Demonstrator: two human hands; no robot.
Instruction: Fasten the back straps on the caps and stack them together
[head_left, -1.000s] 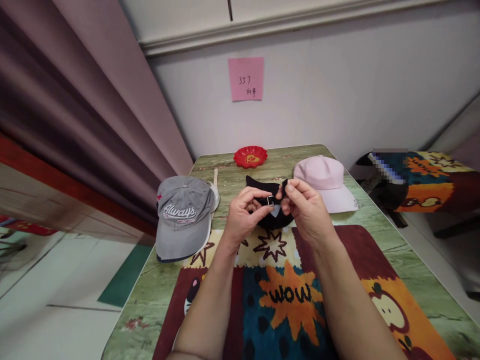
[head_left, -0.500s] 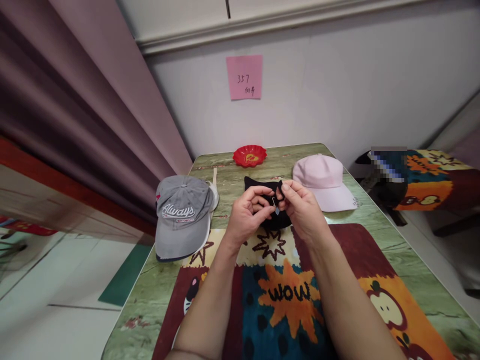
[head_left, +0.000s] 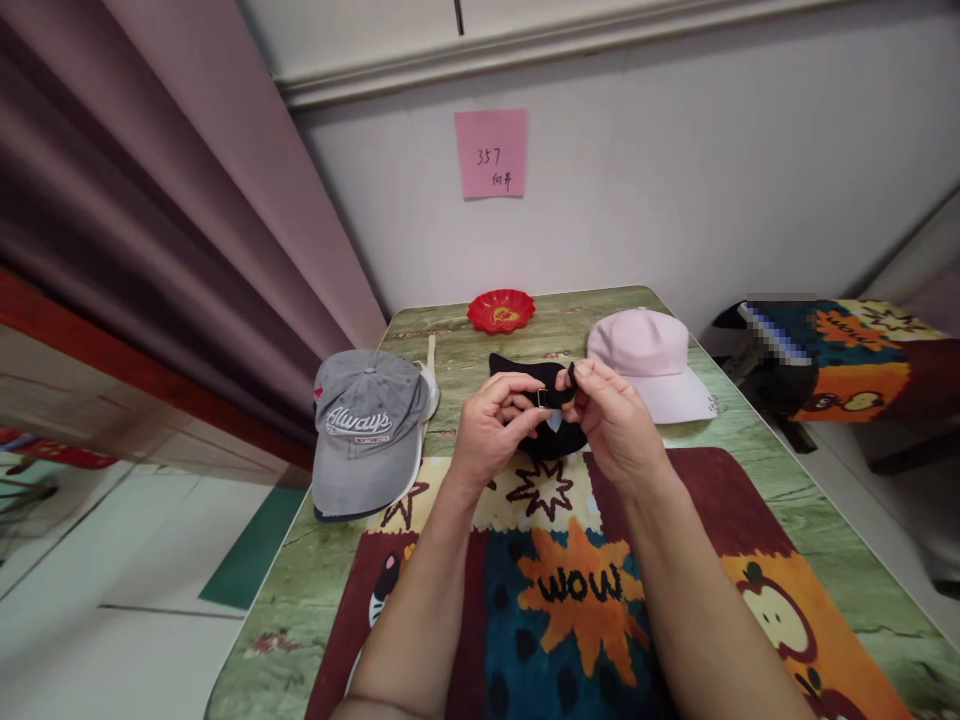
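Note:
A black cap with pointed ear-like corners lies just beyond the patterned mat's far edge, partly hidden by both hands. My left hand pinches the cap's black strap by a small metal buckle. Between the thumb and fingers of my right hand is the strap's dark end, right of the buckle. Left of the hands sits a grey cap with "Always" on its front. On the right, a pink cap rests with its brim toward me.
A red scalloped dish stands at the table's back. The patterned mat covers the near part of the green table. A white strap-like item lies behind the grey cap. A pink note is on the wall.
My right hand has shifted slightly right and down with the strap end. The buckle now shows more clearly, turned at my left fingertips. The caps have stayed in place.

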